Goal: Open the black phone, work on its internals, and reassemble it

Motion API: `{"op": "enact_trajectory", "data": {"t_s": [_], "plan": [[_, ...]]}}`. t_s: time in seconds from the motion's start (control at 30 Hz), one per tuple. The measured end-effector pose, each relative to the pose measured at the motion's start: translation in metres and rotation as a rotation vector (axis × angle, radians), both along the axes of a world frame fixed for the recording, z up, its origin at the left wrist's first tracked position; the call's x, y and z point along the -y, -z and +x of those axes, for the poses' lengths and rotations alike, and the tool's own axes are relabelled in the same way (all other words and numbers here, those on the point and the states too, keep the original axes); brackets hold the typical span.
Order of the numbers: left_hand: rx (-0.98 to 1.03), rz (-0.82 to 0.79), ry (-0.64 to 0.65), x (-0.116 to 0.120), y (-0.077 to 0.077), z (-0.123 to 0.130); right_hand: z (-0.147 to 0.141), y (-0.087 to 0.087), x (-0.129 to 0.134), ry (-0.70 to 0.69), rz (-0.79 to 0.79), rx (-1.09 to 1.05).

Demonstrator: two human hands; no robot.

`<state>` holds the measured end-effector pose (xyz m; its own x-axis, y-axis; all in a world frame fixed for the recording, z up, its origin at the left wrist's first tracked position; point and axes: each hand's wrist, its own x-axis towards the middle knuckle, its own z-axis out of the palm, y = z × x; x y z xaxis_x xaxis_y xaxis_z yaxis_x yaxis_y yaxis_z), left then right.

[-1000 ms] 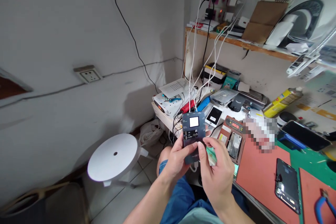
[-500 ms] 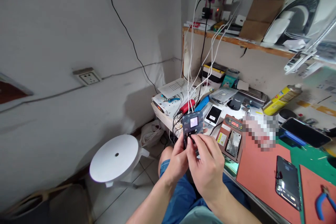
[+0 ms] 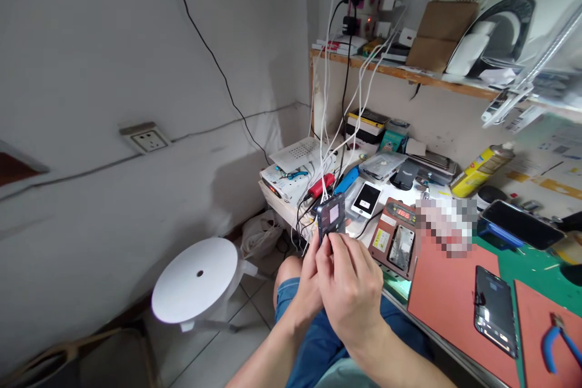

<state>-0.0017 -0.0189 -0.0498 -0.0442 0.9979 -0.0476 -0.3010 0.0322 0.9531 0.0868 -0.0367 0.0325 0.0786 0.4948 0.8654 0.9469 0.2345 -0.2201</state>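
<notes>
My left hand (image 3: 310,279) is closed around the lower part of a dark phone (image 3: 333,213), which stands upright and is turned partly edge-on. A small pale square shows on the phone's face. My right hand (image 3: 352,279) has its fingers curled together against the phone's lower end. Its fingertips overlap the phone there, and whether they pinch a small part is hidden. Behind the phone, white cables hang down onto the bench. Close to the right of my hands lies a brown heating plate (image 3: 382,260) with a lit red display and a phone frame (image 3: 402,247) on it.
A white phone (image 3: 366,199), red tool (image 3: 322,185) and blue tool (image 3: 348,180) lie behind my hands. To the right, an orange mat (image 3: 448,297) carries a phone screen (image 3: 495,309); blue-handled pliers (image 3: 552,345) lie farther right. A white round stool (image 3: 195,291) stands left.
The phone has turned more edge-on, so its side now shows. My right fingers have drawn in closer over its lower end. The whole view has shifted slightly.
</notes>
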Motion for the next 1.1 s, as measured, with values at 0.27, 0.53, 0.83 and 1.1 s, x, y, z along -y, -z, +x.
{"op": "enact_trajectory", "data": {"t_s": [0.27,0.53,0.83,1.1], "plan": [[0.032,0.009,-0.022,-0.002,0.01,0.004,-0.006,-0.003,-0.001,0.047,0.017,0.011],[0.15,-0.038,0.0,-0.002,-0.007,0.008,-0.009,-0.004,-0.002,0.039,0.053,-0.034],[0.427,-0.113,0.195,-0.009,-0.055,0.012,0.026,0.013,0.018,-0.088,-0.102,-0.214],[0.511,-0.118,0.23,-0.014,-0.063,0.009,0.038,0.037,0.03,-0.227,-0.445,-0.549]]}}
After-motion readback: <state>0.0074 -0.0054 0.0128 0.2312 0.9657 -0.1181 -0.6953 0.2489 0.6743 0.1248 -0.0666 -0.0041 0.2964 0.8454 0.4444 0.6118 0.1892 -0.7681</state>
